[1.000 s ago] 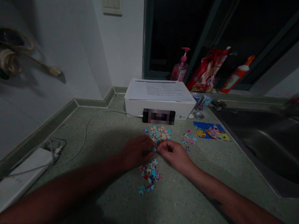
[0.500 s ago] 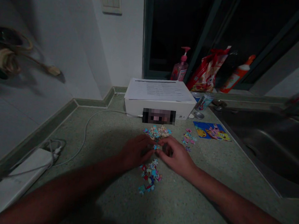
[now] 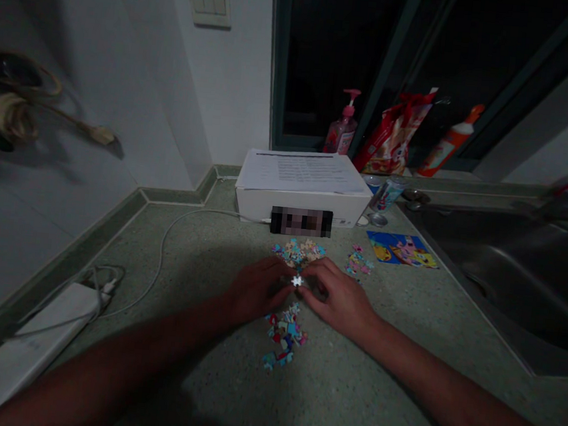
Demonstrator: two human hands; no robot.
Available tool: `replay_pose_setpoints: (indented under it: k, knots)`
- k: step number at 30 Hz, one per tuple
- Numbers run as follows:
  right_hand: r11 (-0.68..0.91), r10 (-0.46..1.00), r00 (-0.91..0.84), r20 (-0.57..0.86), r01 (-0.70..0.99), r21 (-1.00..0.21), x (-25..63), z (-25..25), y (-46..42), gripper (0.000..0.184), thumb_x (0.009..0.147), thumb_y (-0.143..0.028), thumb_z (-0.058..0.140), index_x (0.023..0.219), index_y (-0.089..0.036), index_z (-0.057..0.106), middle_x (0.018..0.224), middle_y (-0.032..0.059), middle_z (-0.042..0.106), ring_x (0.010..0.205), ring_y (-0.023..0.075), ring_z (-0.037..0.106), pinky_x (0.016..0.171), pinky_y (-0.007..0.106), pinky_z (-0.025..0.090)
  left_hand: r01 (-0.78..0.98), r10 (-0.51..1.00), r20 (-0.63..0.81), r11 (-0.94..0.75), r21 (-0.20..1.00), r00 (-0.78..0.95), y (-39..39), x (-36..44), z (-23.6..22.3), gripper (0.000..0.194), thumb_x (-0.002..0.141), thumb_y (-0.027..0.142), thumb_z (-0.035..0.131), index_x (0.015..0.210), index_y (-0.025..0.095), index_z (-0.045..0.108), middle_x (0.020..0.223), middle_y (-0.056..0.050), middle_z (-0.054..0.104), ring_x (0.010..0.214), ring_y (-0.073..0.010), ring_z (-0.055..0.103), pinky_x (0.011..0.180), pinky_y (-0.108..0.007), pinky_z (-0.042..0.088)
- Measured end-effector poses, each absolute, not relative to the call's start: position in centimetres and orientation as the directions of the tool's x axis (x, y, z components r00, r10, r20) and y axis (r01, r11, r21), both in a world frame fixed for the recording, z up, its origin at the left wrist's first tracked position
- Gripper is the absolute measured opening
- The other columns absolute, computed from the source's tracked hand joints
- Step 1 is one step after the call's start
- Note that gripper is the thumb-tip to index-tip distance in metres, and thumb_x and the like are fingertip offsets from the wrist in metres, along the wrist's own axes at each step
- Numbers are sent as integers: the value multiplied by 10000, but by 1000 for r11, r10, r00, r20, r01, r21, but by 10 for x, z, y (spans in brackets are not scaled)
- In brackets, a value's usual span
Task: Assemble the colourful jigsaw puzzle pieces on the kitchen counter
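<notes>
My left hand [image 3: 256, 292] and my right hand [image 3: 337, 297] meet at the middle of the green speckled counter [image 3: 198, 265], fingers curled and pinched together. Between their fingertips shows a small pale jigsaw piece [image 3: 297, 281], its blank side catching the light. A loose heap of coloured jigsaw pieces [image 3: 284, 333] lies just below the hands. Another heap of pieces [image 3: 300, 249] lies just beyond them, and a smaller cluster [image 3: 358, 263] sits to the right. A finished corner of the picture [image 3: 401, 248] lies further right.
A white box [image 3: 302, 188] with a printed sheet on top stands behind the pieces. A steel sink [image 3: 514, 269] fills the right. A white power strip [image 3: 41, 337] with cables lies at the left. A pump bottle [image 3: 342, 129], a red bag [image 3: 396, 137] and a can [image 3: 387, 193] stand near the window.
My right hand has slid a little left and closer to my left hand. The piece between the fingertips has turned, showing a bright pale face instead of a coloured one.
</notes>
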State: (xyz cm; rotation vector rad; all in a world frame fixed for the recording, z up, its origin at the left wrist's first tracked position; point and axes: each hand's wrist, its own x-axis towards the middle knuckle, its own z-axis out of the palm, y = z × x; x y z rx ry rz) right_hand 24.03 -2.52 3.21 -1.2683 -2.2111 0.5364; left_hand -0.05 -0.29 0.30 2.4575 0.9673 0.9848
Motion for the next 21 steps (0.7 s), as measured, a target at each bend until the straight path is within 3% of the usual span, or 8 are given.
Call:
replay_pose_setpoints:
  k: [9,14,21]
  knots:
    - [495,867,-438,239,697,-519,243,34,-26,156,989,-288,647,1131,-262,706,1190,95,736,913,236,713,820,380,572,457,691,471,-720,523,549,-2,0,3,202,999,246,645,1183,298,710,1084,-38,782,939,-226,772,837,-402,673]
    - [406,914,-361,186,791,-458,261,43,-20,131,972,-302,651,1082,-259,708,1126,89,744,931,255,725,801,378,536,481,737,424,-670,566,526,-4,0,5,211,1033,307,604,1206,398,681,1143,-16,788,1023,-264,775,906,-481,673]
    - [268,956,-288,-45,928,-261,294,52,-17,41,927,-245,713,903,-266,686,936,80,752,800,262,707,663,384,454,508,708,465,-706,493,532,-3,-1,5,281,1005,259,605,1228,411,684,1138,21,802,947,-241,788,822,-411,686]
